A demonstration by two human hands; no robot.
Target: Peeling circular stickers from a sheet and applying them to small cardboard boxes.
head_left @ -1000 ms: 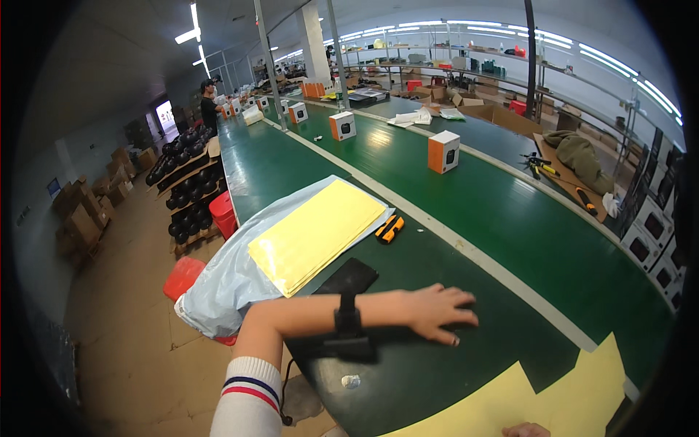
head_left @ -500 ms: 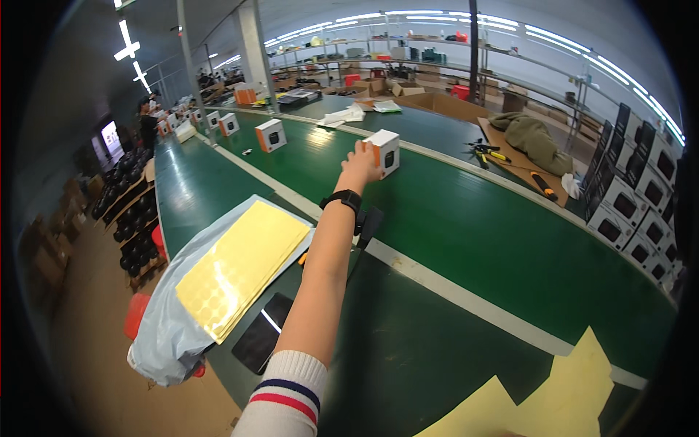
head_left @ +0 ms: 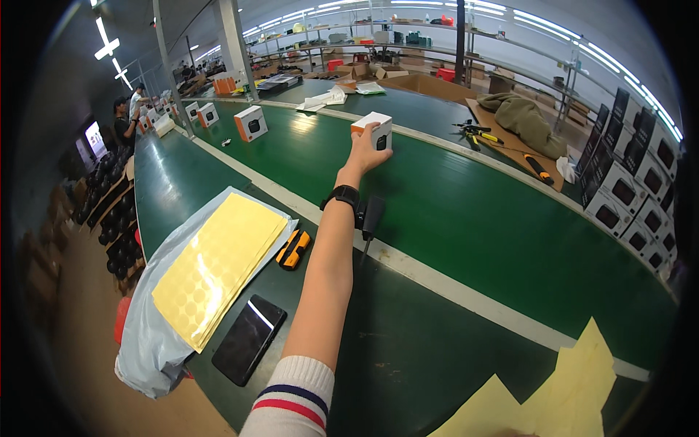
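The small white and orange box (head_left: 374,130) sits out on the green surface (head_left: 495,218), on the far side of the pale stripe (head_left: 408,264) that runs along it, and the left hand (head_left: 366,151) is on it — fingers wrapped round its near face and side, arm stretched right out from the lower edge; a full reach, by the look of it, because the box lies well beyond the near edge where everything else sits; a dark watch (head_left: 343,196) rides the wrist, striped cuff (head_left: 295,397) at the bottom. Whether the box is lifted or only gripped where it stands — hard to call from here; the hand covers its base. Just beside the forearm, a black tool with a thin tip (head_left: 370,218) lies across the stripe; left of it an orange and black cutter (head_left: 293,250); nearer still a dark phone (head_left: 249,339) lies flat, touching the stack of yellow sheets (head_left: 218,266) that rests on a grey plastic bag (head_left: 149,349) — all of it kept close to the near edge, within easy reach. More yellow sheets (head_left: 561,393) fan out lower right, cut off by the frame. The right hand is not in view; open or closed, I cannot tell. Further up the line, matching boxes (head_left: 250,123) stand spaced apart, and another person (head_left: 124,120) works at the far left, too small to read.
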